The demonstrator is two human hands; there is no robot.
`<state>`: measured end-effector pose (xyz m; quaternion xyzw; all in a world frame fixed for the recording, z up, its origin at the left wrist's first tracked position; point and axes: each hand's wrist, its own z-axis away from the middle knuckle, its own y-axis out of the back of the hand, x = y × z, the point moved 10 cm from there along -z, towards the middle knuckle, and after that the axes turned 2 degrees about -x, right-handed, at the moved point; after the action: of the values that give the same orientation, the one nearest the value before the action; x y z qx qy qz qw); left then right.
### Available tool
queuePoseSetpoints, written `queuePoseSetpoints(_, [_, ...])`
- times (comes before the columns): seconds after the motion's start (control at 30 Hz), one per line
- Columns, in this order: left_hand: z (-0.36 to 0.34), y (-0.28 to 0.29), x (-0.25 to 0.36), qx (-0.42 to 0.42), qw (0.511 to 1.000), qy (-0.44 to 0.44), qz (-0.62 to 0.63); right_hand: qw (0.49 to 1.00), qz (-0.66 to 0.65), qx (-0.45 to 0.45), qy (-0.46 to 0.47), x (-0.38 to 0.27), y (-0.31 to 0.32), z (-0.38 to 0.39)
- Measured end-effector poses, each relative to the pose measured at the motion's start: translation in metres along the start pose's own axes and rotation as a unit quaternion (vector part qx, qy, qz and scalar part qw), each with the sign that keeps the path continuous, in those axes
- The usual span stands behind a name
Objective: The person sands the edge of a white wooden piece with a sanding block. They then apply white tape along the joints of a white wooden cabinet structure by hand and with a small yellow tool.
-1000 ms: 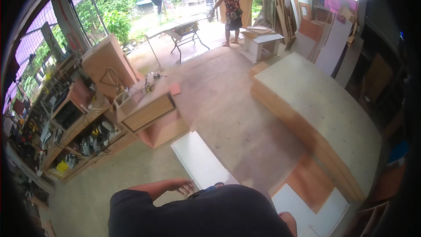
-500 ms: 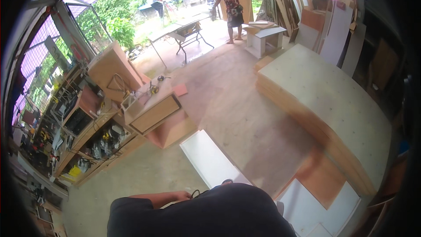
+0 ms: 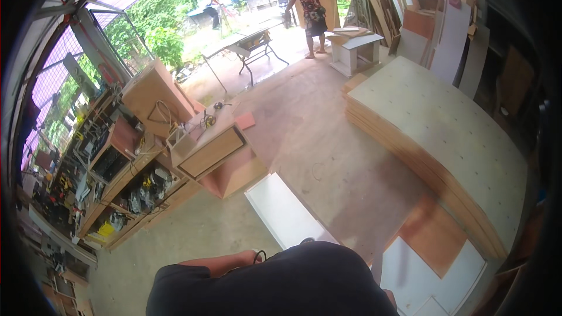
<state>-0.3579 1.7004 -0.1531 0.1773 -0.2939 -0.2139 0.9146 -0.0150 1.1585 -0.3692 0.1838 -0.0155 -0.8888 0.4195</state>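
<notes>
My left hand is at the lower middle, its fingers mostly hidden behind my dark shirt. Beside it a thin black loop, like a cord, curves up; whether my hand holds it is unclear. Past my shirt, a long white panel with a thin raised edge lies in front of me. A small dark round thing, too covered to name, peeks out over its near end. My right hand is out of sight; a sliver of skin at my right side shows only part of that arm.
A stack of boards lies right, near white panels and a brown sheet. Left are a wooden cabinet and a cluttered tool bench. Ahead stand a folding table, a white stand and a person.
My view has shifted slightly, so the surroundings sit a little to the right. My left hand stays by the black loop, more covered by my shirt. A distant figure outside has changed posture.
</notes>
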Motion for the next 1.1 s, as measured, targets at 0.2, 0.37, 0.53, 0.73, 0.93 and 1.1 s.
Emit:
queuePoseSetpoints(0.2, [-0.012, -0.014, -0.021, -0.023, 0.999, -0.021, -0.040, 0.953, 0.155, -0.061, 0.251, -0.063, -0.017, 0.072])
queuePoseSetpoints(0.37, [-0.009, -0.006, -0.010, -0.028, 0.999, 0.043, -0.001, 0.989, 0.087, -0.040, 0.115, -0.071, -0.014, 0.111])
queuePoseSetpoints(0.53, [-0.005, 0.005, 0.024, -0.050, 0.996, 0.043, -0.052, 0.981, 0.136, -0.032, 0.136, -0.057, -0.013, 0.096])
queuePoseSetpoints(0.73, [-0.005, 0.019, 0.041, -0.003, 0.991, 0.002, -0.132, 0.977, 0.141, -0.036, 0.159, -0.057, -0.017, 0.095])
queuePoseSetpoints(0.93, [-0.016, 0.011, 0.013, -0.051, 0.996, 0.010, -0.066, 0.984, 0.118, -0.014, 0.133, -0.063, -0.016, 0.105])
queuePoseSetpoints(1.1, [-0.051, -0.039, -0.093, -0.033, 0.886, 0.200, 0.416, 0.996, 0.071, 0.022, 0.043, -0.040, -0.014, 0.094])
